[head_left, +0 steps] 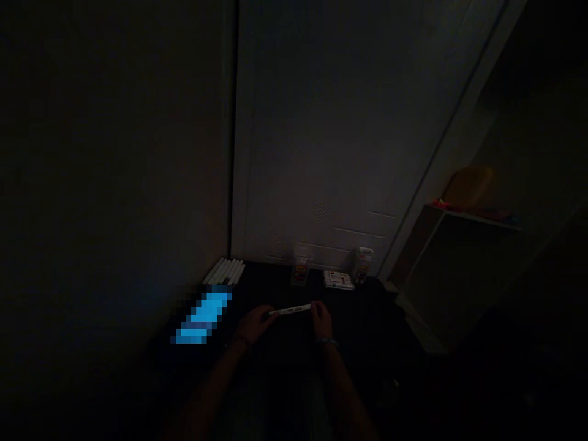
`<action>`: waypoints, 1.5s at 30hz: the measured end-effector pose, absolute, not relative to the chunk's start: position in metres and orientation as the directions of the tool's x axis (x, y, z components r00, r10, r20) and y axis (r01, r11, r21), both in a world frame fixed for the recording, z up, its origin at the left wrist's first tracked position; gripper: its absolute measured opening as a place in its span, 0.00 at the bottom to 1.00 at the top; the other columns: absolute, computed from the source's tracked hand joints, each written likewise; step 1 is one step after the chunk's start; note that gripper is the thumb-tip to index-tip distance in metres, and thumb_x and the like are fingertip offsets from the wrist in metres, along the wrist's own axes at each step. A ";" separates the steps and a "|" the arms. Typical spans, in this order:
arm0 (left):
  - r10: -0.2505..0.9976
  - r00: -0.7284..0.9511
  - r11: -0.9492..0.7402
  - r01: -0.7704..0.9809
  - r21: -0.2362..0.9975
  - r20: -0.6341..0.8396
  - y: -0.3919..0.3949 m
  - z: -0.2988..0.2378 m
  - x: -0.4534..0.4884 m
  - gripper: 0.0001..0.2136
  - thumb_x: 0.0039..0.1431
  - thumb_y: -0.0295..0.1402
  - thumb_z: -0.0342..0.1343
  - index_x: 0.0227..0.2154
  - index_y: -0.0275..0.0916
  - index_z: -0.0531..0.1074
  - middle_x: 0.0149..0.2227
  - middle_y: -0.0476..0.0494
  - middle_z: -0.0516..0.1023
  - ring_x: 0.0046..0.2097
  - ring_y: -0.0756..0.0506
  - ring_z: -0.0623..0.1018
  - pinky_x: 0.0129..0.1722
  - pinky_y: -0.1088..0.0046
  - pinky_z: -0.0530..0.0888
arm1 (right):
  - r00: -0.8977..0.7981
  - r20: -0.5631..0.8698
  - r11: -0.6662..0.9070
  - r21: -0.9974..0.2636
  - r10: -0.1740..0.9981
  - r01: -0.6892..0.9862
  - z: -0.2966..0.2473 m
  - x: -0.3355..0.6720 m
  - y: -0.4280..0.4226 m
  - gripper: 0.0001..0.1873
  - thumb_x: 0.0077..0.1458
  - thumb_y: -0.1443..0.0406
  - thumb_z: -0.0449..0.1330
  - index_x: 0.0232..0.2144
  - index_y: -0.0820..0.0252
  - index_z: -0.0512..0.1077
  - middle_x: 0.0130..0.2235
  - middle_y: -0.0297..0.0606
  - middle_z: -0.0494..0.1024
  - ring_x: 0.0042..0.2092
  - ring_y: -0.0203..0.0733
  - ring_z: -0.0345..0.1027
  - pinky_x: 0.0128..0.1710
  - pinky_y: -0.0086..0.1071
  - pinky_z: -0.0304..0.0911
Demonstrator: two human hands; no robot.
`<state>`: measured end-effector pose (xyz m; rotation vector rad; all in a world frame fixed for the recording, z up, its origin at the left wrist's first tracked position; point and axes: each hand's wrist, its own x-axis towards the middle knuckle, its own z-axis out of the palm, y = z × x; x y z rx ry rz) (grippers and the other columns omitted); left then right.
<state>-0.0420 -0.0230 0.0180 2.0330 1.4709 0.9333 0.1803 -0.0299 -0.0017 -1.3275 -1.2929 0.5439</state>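
Observation:
A white marker [294, 309] with dark lettering is held nearly level over the dark tabletop. My left hand [253, 324] pinches its left end, and the fingers of my right hand [321, 318] close on the right end. Behind the hands, a flat row of white markers [339, 280] lies on the table. Farther left rests another group of white markers [225, 271], side by side. A clear package [301, 269] with a coloured label stands at the back, and a similar package [362, 264] is to its right. Dim light hides the finer details.
A glowing blue, pixelated rectangle [204, 315] is left of my left hand. The pale panel [340, 135] rises behind the table [367, 324]. On the right, a shelf unit [413, 239] carries an orange object [468, 185] and small pink items [441, 203].

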 end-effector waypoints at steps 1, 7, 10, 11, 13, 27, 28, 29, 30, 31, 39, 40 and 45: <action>0.949 0.193 -0.313 0.631 0.710 0.247 -0.024 0.020 -0.042 0.15 0.52 0.44 0.45 0.34 0.42 0.71 0.34 0.49 0.74 0.35 0.49 0.71 0.35 0.77 0.64 | 0.286 0.361 0.254 -0.901 0.888 0.351 -0.001 0.181 -0.029 0.19 0.51 0.54 0.48 0.34 0.61 0.70 0.30 0.35 0.74 0.32 0.37 0.66 0.32 0.27 0.59; 0.944 0.247 -0.328 0.653 0.682 0.218 -0.026 0.026 -0.041 0.14 0.52 0.44 0.45 0.33 0.43 0.70 0.31 0.52 0.74 0.33 0.50 0.71 0.32 0.78 0.63 | 0.415 0.254 0.162 -0.956 0.874 0.243 0.006 0.157 -0.017 0.19 0.49 0.54 0.50 0.37 0.60 0.69 0.34 0.40 0.75 0.36 0.41 0.68 0.34 0.30 0.61; 0.934 0.290 -0.355 0.676 0.645 0.210 -0.028 0.027 -0.041 0.12 0.52 0.42 0.46 0.34 0.44 0.70 0.31 0.52 0.74 0.32 0.50 0.71 0.30 0.78 0.62 | 0.354 0.245 0.176 -0.961 0.903 0.215 0.002 0.112 -0.020 0.19 0.49 0.54 0.51 0.39 0.58 0.68 0.33 0.38 0.75 0.35 0.41 0.69 0.31 0.29 0.61; 0.930 0.299 -0.366 0.681 0.635 0.215 -0.029 0.027 -0.041 0.12 0.51 0.41 0.47 0.35 0.44 0.69 0.32 0.52 0.74 0.33 0.50 0.71 0.31 0.78 0.62 | 0.314 0.259 0.195 -0.955 0.913 0.222 -0.001 0.096 -0.022 0.19 0.49 0.54 0.52 0.39 0.58 0.67 0.33 0.39 0.75 0.35 0.41 0.69 0.32 0.29 0.61; 0.925 0.305 -0.378 0.689 0.619 0.225 -0.031 0.026 -0.042 0.13 0.49 0.38 0.49 0.39 0.45 0.67 0.34 0.51 0.74 0.34 0.50 0.71 0.32 0.78 0.62 | 0.277 0.269 0.199 -0.946 0.923 0.255 -0.003 0.074 -0.028 0.18 0.50 0.53 0.50 0.37 0.58 0.67 0.33 0.39 0.75 0.34 0.40 0.68 0.32 0.28 0.60; 0.955 0.144 -0.297 0.518 0.802 0.260 -0.026 0.015 -0.038 0.34 0.46 0.48 0.50 0.55 0.42 0.47 0.31 0.51 0.70 0.29 0.50 0.71 0.29 0.76 0.65 | -0.241 0.346 0.404 -0.547 0.907 0.733 0.012 0.165 -0.053 0.15 0.52 0.52 0.49 0.33 0.52 0.70 0.26 0.32 0.74 0.27 0.36 0.65 0.25 0.25 0.51; 0.955 0.157 -0.295 0.518 0.803 0.250 -0.026 0.017 -0.038 0.29 0.47 0.48 0.49 0.52 0.42 0.52 0.31 0.51 0.70 0.30 0.49 0.71 0.30 0.75 0.65 | -0.250 0.351 0.413 -0.539 0.902 0.734 0.011 0.162 -0.055 0.15 0.50 0.52 0.51 0.34 0.51 0.70 0.26 0.31 0.74 0.28 0.36 0.65 0.26 0.25 0.52; 0.951 0.183 -0.309 0.515 0.799 0.249 -0.026 0.017 -0.039 0.24 0.48 0.48 0.47 0.47 0.42 0.57 0.31 0.50 0.71 0.31 0.49 0.72 0.31 0.76 0.65 | -0.250 0.353 0.417 -0.551 0.901 0.723 0.010 0.160 -0.056 0.15 0.48 0.52 0.53 0.36 0.50 0.70 0.27 0.31 0.74 0.28 0.37 0.65 0.27 0.25 0.52; 0.945 0.211 -0.325 0.516 0.793 0.250 -0.026 0.018 -0.039 0.21 0.49 0.48 0.46 0.43 0.42 0.61 0.30 0.51 0.71 0.31 0.49 0.72 0.31 0.76 0.65 | -0.236 0.355 0.412 -0.586 0.905 0.698 0.009 0.158 -0.056 0.16 0.48 0.52 0.54 0.37 0.49 0.70 0.28 0.31 0.74 0.29 0.37 0.65 0.27 0.26 0.53; 0.945 0.209 -0.326 0.519 0.790 0.252 -0.025 0.018 -0.039 0.19 0.50 0.48 0.46 0.40 0.42 0.62 0.30 0.51 0.71 0.32 0.49 0.72 0.32 0.76 0.65 | -0.207 0.356 0.399 -0.640 0.911 0.657 0.009 0.158 -0.055 0.16 0.48 0.52 0.54 0.38 0.50 0.69 0.28 0.31 0.74 0.29 0.37 0.65 0.28 0.26 0.54; 0.952 0.234 -0.298 0.567 0.768 0.198 -0.025 0.019 -0.039 0.15 0.56 0.46 0.37 0.36 0.45 0.63 0.30 0.51 0.73 0.34 0.48 0.73 0.34 0.76 0.64 | 0.101 0.283 0.252 -0.937 0.954 0.240 0.001 0.173 -0.036 0.18 0.49 0.51 0.51 0.29 0.60 0.69 0.24 0.32 0.70 0.27 0.35 0.62 0.27 0.26 0.57; 0.954 0.231 -0.293 0.583 0.758 0.191 -0.025 0.019 -0.039 0.15 0.56 0.45 0.36 0.37 0.45 0.63 0.30 0.51 0.73 0.34 0.48 0.73 0.34 0.76 0.64 | 0.101 0.290 0.262 -0.938 0.952 0.227 0.000 0.174 -0.036 0.18 0.49 0.52 0.51 0.29 0.60 0.69 0.24 0.32 0.70 0.28 0.35 0.62 0.28 0.26 0.57; 0.955 0.217 -0.297 0.633 0.715 0.204 -0.024 0.019 -0.039 0.15 0.57 0.44 0.34 0.38 0.45 0.63 0.32 0.50 0.73 0.34 0.48 0.73 0.35 0.76 0.64 | 0.063 0.332 0.310 -0.922 0.941 0.233 0.000 0.173 -0.033 0.18 0.52 0.52 0.47 0.32 0.58 0.69 0.30 0.33 0.71 0.34 0.36 0.64 0.35 0.27 0.58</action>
